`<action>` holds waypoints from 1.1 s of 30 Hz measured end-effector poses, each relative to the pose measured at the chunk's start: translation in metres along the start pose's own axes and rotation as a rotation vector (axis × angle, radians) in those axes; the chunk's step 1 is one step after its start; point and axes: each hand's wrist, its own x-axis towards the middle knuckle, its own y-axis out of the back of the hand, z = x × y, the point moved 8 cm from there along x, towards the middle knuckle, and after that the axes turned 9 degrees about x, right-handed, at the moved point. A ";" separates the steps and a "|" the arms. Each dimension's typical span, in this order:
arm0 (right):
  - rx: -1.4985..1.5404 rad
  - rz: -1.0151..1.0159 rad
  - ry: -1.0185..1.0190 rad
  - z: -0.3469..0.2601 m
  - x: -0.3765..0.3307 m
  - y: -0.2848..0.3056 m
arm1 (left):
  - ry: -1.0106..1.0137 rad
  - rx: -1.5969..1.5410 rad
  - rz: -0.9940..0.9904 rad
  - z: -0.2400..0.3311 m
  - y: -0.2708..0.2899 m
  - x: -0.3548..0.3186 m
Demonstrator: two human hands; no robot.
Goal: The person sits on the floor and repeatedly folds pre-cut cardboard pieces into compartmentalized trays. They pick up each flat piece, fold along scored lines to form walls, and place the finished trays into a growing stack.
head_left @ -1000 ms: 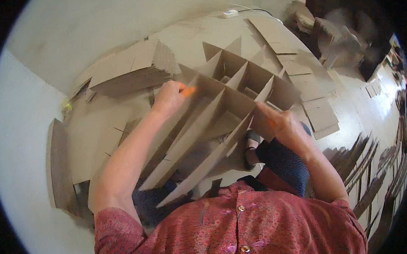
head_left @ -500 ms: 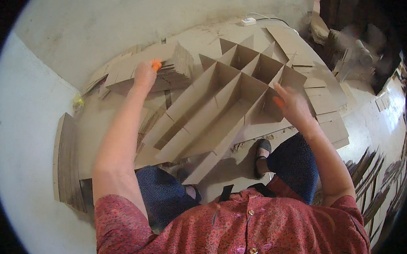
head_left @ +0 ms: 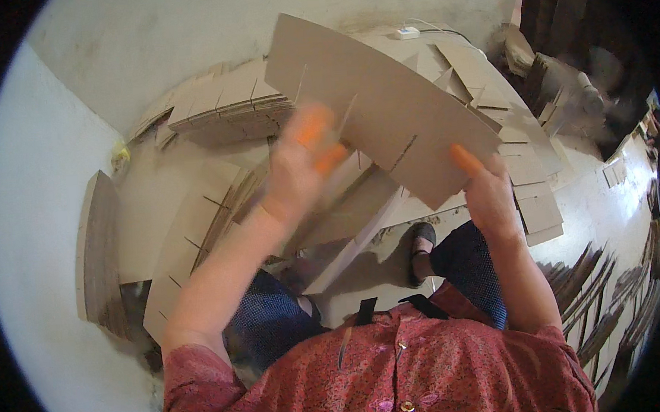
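Observation:
A slotted cardboard divider sheet (head_left: pixel 384 106) is raised at a slant over the table. My right hand (head_left: pixel 491 197) grips its lower right corner, the thumb with an orange finger cover lying on the near face. My left hand (head_left: pixel 298 159), blurred by motion, is at the sheet's lower left edge. Orange covers show on its fingers too, but its grip is unclear. Below and behind the sheet stands a grid of interlocked cardboard dividers (head_left: pixel 356 204), mostly hidden. A long slotted cardboard strip (head_left: pixel 177 277) slants beside my left forearm.
A stack of slotted cardboard sheets (head_left: pixel 228 110) lies at the back left of the table. Another stack (head_left: pixel 101 255) leans by the left wall. Flat pieces (head_left: pixel 529 169) lie along the right side. A white power socket (head_left: pixel 407 33) with a cable sits at the back.
A cardboard sheet from the back-left stack is now raised in front of me. My left hand has come from that stack toward the middle. My right hand has left the grid and holds the sheet.

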 end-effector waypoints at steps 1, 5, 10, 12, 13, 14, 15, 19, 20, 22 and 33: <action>-0.081 -0.020 0.138 -0.011 -0.006 0.001 | 0.317 -0.099 0.001 -0.036 0.004 0.006; -0.356 -0.053 0.216 -0.008 -0.034 -0.001 | 0.843 -0.372 -0.082 -0.139 -0.018 -0.011; -0.441 -0.070 0.369 -0.012 -0.050 -0.009 | 0.837 -0.660 -0.099 -0.163 -0.052 -0.012; -0.443 -0.063 0.281 0.002 -0.050 -0.002 | 0.802 -0.557 -0.150 -0.166 -0.055 -0.015; -0.450 -0.055 0.240 0.010 -0.050 0.004 | 0.780 -0.513 -0.174 -0.167 -0.059 -0.015; -0.465 -0.075 0.229 0.019 -0.050 0.002 | 0.786 -0.402 -0.295 -0.176 -0.067 -0.032; -0.478 -0.097 0.219 0.032 -0.050 0.000 | 0.791 -0.289 -0.414 -0.186 -0.077 -0.053; -0.560 -0.118 0.156 0.065 -0.049 0.015 | 0.932 -0.284 -0.510 -0.166 -0.088 -0.079; -0.559 -0.128 0.121 0.064 -0.050 0.017 | 0.925 -0.206 -0.556 -0.157 -0.082 -0.070; -0.453 -0.124 0.164 0.051 -0.047 0.015 | 0.910 -0.037 -0.638 -0.143 -0.061 -0.052; -0.848 -0.400 0.237 0.003 -0.046 -0.017 | 0.500 -0.092 -0.679 0.000 -0.042 -0.052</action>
